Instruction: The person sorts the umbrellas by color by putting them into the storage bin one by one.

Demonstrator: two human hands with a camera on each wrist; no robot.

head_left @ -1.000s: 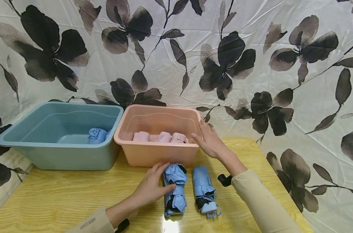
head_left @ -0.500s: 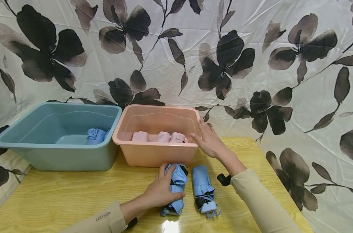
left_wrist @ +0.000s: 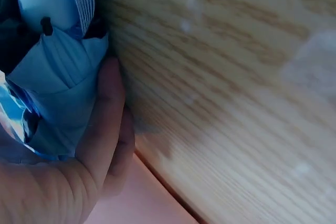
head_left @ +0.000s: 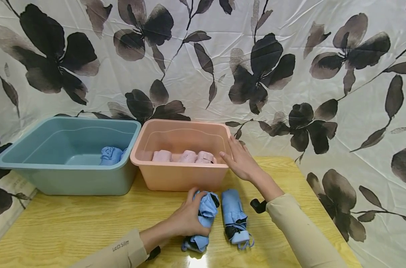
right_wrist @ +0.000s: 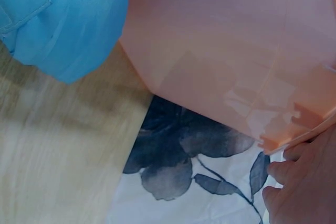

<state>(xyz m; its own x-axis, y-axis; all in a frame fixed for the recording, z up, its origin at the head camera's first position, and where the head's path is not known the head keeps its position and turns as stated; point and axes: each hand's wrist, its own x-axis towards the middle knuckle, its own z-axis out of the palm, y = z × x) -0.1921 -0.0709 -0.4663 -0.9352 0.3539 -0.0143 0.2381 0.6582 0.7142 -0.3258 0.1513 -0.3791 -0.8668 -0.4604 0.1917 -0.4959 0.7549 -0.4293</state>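
What a hold: the left hand gripped the blue umbrella in front of the pink tub, and a snug mid-body hold looked best (loose cloth could slip)! Its handle pointed toward the near side, long axis running near-to-far, slightly slanted. The right hand, straight-fingered, touched the tub's right end.

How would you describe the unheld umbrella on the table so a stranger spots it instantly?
On the yellow table, find the pink bin, right of the blue-green bin. Near its front right corner, a folded blue umbrella lies on the table, its handle end toward the viewer. Unlike the similar umbrella just left of it, which the left hand grips, no hand touches it.
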